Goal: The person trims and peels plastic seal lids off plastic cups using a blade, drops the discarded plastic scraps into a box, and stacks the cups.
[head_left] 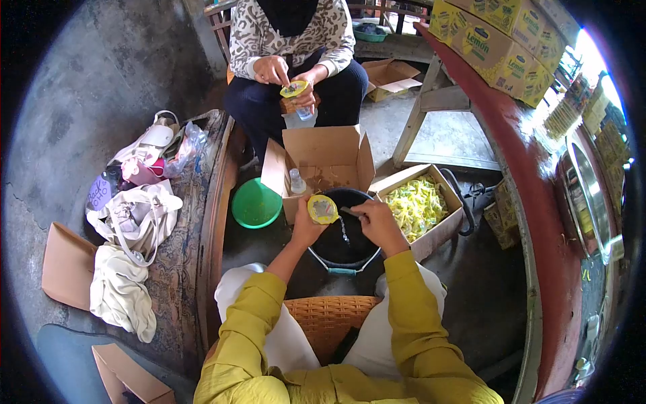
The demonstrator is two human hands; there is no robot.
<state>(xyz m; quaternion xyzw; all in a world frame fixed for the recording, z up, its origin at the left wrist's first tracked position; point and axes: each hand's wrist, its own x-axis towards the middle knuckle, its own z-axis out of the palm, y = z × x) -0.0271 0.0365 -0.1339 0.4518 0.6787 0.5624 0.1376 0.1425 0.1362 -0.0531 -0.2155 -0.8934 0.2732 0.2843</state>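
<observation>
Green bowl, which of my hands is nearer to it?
Left. Your left hand is just to the right of the green bowl, holding a cup; your right hand is farther right, by the bucket's right side.

Up and to the right of the right hand (377, 222), well apart, the stacked cardboard cartons (496, 46) read "Lemon" — the word stands on more than one face. Far left of the left hand (306, 227), a purple item (99, 194) shows what looks like "Back" and "OHO" — print on the held yellow-rimmed lid (323, 210) is illegible.
</observation>
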